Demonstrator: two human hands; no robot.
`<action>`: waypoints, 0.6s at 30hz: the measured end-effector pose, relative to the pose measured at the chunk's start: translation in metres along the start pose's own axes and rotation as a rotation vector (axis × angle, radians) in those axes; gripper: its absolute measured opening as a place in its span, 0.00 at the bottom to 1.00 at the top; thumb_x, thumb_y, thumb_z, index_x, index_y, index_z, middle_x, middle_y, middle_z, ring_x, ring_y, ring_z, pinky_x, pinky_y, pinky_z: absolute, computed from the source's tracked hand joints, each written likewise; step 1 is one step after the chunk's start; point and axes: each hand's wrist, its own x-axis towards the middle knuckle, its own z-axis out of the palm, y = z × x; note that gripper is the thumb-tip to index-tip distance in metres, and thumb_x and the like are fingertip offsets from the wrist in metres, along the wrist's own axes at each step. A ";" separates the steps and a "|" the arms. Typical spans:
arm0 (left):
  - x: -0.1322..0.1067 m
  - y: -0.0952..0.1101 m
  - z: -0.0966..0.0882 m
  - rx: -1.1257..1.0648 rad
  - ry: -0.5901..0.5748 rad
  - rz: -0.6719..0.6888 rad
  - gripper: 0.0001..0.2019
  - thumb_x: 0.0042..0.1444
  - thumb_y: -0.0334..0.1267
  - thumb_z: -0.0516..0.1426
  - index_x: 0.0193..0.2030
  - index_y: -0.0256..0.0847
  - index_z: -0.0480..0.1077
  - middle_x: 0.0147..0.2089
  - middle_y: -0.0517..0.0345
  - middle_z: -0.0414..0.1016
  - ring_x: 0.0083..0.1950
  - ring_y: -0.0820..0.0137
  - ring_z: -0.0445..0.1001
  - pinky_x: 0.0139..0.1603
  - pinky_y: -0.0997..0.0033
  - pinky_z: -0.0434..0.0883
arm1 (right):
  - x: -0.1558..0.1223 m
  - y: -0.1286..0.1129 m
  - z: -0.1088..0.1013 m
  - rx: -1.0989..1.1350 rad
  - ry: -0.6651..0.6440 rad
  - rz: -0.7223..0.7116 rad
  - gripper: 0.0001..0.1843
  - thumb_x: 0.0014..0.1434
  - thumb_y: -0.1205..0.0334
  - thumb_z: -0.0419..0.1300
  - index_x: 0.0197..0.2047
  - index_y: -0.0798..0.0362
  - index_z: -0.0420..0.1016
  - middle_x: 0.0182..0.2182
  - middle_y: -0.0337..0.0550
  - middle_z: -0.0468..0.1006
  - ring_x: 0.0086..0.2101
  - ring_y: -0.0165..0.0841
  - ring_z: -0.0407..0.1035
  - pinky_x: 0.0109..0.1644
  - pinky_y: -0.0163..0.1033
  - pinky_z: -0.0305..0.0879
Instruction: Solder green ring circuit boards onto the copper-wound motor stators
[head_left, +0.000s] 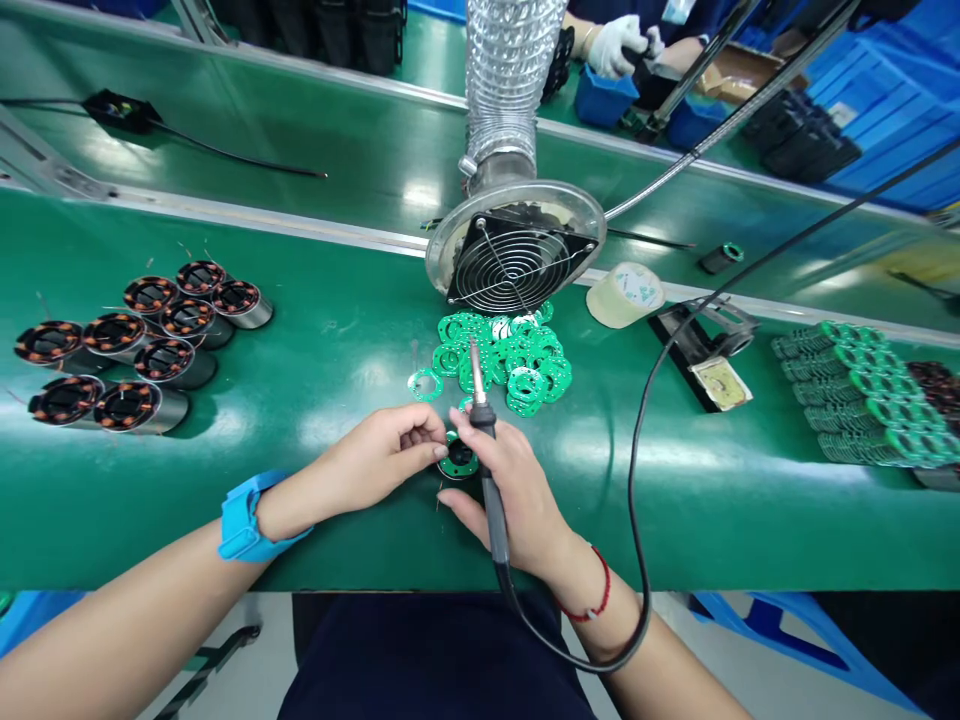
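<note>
My right hand grips a soldering iron, its tip pointing away toward a pile of green ring-shaped circuit boards. My left hand, fingers pinched together, touches a small motor stator with a green ring board on top that stands on the green bench between both hands. A blue wrist strap sits on my left wrist, a red cord on my right.
Several copper-wound stators lie at the left. A fume extractor fan on a foil duct hangs behind the boards. A tape roll, iron stand with sponge and rows of finished parts are at right. Another person's gloved hand works beyond.
</note>
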 end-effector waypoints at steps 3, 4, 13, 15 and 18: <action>0.002 -0.001 0.002 -0.064 0.021 -0.017 0.06 0.55 0.40 0.56 0.31 0.41 0.68 0.29 0.62 0.69 0.31 0.71 0.66 0.33 0.72 0.65 | 0.001 -0.003 -0.002 0.001 -0.001 -0.102 0.33 0.66 0.66 0.55 0.71 0.48 0.49 0.54 0.52 0.79 0.59 0.45 0.67 0.58 0.58 0.67; 0.002 -0.001 0.002 -0.064 0.028 -0.023 0.06 0.55 0.41 0.56 0.32 0.41 0.69 0.29 0.62 0.69 0.31 0.71 0.66 0.32 0.72 0.65 | 0.001 -0.004 -0.003 -0.009 0.008 -0.102 0.32 0.65 0.68 0.55 0.70 0.48 0.51 0.50 0.50 0.81 0.58 0.44 0.68 0.57 0.56 0.67; -0.003 0.008 0.002 0.179 0.141 0.068 0.05 0.52 0.34 0.51 0.27 0.41 0.66 0.26 0.64 0.66 0.27 0.73 0.62 0.29 0.73 0.60 | 0.000 -0.007 -0.008 0.062 0.207 0.003 0.27 0.64 0.74 0.55 0.65 0.48 0.62 0.35 0.41 0.86 0.37 0.37 0.80 0.49 0.47 0.73; -0.003 0.009 0.002 0.255 0.169 0.100 0.05 0.51 0.33 0.51 0.26 0.41 0.64 0.26 0.64 0.64 0.27 0.73 0.61 0.28 0.73 0.59 | -0.004 -0.007 -0.010 0.113 0.279 0.067 0.23 0.67 0.69 0.55 0.64 0.48 0.64 0.33 0.40 0.86 0.36 0.37 0.81 0.45 0.45 0.75; -0.003 0.008 0.002 0.317 0.175 0.131 0.05 0.51 0.33 0.50 0.26 0.42 0.62 0.25 0.64 0.63 0.26 0.73 0.60 0.28 0.73 0.59 | -0.010 -0.008 -0.014 0.160 0.342 0.146 0.16 0.69 0.59 0.54 0.59 0.48 0.71 0.30 0.41 0.84 0.30 0.37 0.81 0.36 0.42 0.76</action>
